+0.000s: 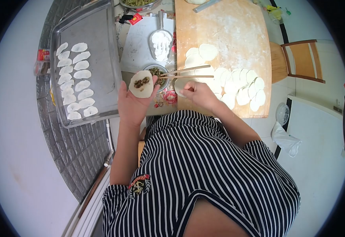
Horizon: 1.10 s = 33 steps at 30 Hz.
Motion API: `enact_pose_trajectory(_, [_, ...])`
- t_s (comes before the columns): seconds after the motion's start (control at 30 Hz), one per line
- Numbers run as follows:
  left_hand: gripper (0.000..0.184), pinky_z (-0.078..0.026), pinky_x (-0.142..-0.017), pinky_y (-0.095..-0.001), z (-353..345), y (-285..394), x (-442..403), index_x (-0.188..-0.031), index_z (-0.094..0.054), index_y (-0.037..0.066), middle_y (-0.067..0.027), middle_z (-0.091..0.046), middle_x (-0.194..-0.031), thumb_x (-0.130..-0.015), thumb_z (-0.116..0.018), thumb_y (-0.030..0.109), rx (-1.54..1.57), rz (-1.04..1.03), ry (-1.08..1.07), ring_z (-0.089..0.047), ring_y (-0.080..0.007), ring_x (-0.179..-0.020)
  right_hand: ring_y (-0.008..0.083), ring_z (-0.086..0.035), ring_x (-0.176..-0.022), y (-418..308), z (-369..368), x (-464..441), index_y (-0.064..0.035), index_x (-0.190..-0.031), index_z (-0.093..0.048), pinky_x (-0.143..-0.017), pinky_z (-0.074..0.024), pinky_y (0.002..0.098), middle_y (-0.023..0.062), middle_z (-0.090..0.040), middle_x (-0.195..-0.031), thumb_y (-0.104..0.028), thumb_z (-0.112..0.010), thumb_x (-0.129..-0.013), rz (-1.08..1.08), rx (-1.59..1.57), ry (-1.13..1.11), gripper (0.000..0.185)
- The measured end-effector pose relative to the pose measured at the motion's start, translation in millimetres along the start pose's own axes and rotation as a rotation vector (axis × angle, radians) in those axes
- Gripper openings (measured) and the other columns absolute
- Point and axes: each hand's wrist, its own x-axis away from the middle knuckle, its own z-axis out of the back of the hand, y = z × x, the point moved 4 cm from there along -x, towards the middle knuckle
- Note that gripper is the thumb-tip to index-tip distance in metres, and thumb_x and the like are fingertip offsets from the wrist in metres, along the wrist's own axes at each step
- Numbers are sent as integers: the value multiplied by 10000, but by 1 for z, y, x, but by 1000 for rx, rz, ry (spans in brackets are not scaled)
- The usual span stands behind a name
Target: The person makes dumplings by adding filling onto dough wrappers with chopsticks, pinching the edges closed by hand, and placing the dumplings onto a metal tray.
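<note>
On the upturned palm and fingers of my left hand lies a round dumpling wrapper, with dark chopped filling at its middle. My right hand is over the left edge of the wooden board, thumb and fingertips pinched together. Another flat wrapper lies right at those fingertips; whether they grip it I cannot tell. A bowl of chopped filling stands just behind my left hand. Two chopsticks rest with their tips in this bowl and their other ends over the board.
Several overlapping wrappers lie on the floured wooden board. To the left, a metal tray carries two rows of folded dumplings. A scoop of flour lies behind the bowl. A chair stands at the right.
</note>
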Motion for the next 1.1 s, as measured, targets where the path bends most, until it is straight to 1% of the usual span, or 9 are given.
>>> enact_pose_trajectory(0.07, [566, -225, -1148, -587, -13, -10, 5, -1421, -327, -23, -214, -377, -1469, -1044, -258, 394, -12, 92, -33, -314, -409, -1390, 74, -558, -563, -34, -4, 32, -34, -890, -645, -488, -458, 237, 14, -590, -678, -206, -685, -901, 536, 153, 151, 177])
enact_pose_trajectory(0.13, [552, -262, -1132, -575, -19, -20, 7, -1415, -337, -14, -202, -391, -1455, -1048, -249, 388, -32, 132, -51, -334, -410, -1374, 142, -629, -763, -56, -5, 46, -70, -878, -682, -660, -520, 284, 48, -640, -844, -215, -731, -847, 667, 111, 207, 156])
enact_pose_trajectory(0.2, [538, -299, -1116, -562, -26, -30, 9, -1409, -346, -5, -190, -405, -1441, -1052, -240, 383, -57, 169, -74, -355, -411, -1358, 264, -559, -1141, -94, -4, 71, -124, -972, -725, -952, -462, 392, 69, -632, -1134, -238, -778, -757, 1282, 451, 461, 248])
enact_pose_trajectory(0.3, [515, -372, -1072, -488, -41, -45, 18, -1405, -364, 12, -156, -452, -1406, -1060, -211, 363, -96, 218, -65, -475, -321, -1263, 356, -305, -1390, -98, -8, 68, -186, -1030, -750, -1124, -285, 488, 66, -514, -1384, -242, -788, -700, 1275, 547, 402, 338])
enact_pose_trajectory(0.5, [570, -425, -1034, -437, -41, -45, 27, -1415, -344, -6, -172, -474, -1389, -1054, -204, 412, -179, 221, -163, -506, -309, -1246, 334, -248, -1437, -98, -1, 66, -219, -923, -776, -1146, -259, 501, 51, -468, -1454, -197, -762, -726, 1315, 253, 256, 198])
enact_pose_trajectory(0.63, [450, -490, -944, -350, -52, -48, 40, -1374, -433, 29, -98, -557, -1294, -1043, -390, 330, -432, 158, -61, -552, -218, -1178, 337, -264, -1431, -102, 0, 69, -182, -930, -777, -1136, -285, 472, 86, -473, -1450, -167, -748, -743, 1255, 81, 216, 189])
enact_pose_trajectory(0.7, [422, -492, -893, -281, -68, -46, 46, -1326, -503, 30, -51, -594, -1215, -964, -600, 225, -1288, -110, -151, -563, -135, -1113, 339, -316, -1406, -102, 3, 70, -135, -926, -772, -1117, -318, 447, 109, -484, -1438, -134, -743, -750, 1207, 68, 302, 179])
enact_pose_trajectory(0.83, [439, -478, -884, -256, -58, -46, 50, -1269, -566, 35, -25, -626, -1145, -875, -720, 152, -1067, -85, -203, -572, -91, -1035, 355, -353, -1384, -105, 8, 76, -89, -942, -766, -1099, -327, 455, 152, -496, -1417, -93, -750, -734, 1235, 123, 321, 209])
enact_pose_trajectory(1.1, [397, -471, -928, -285, -79, -45, 64, -1224, -609, 33, -60, -660, -1155, -859, -727, 134, -1347, -196, -313, -609, -158, -1071, 319, -429, -1326, -119, 15, 103, -54, -927, -733, -1053, -397, 428, 104, -612, -1269, -92, -762, -738, 1342, -17, 341, 195])
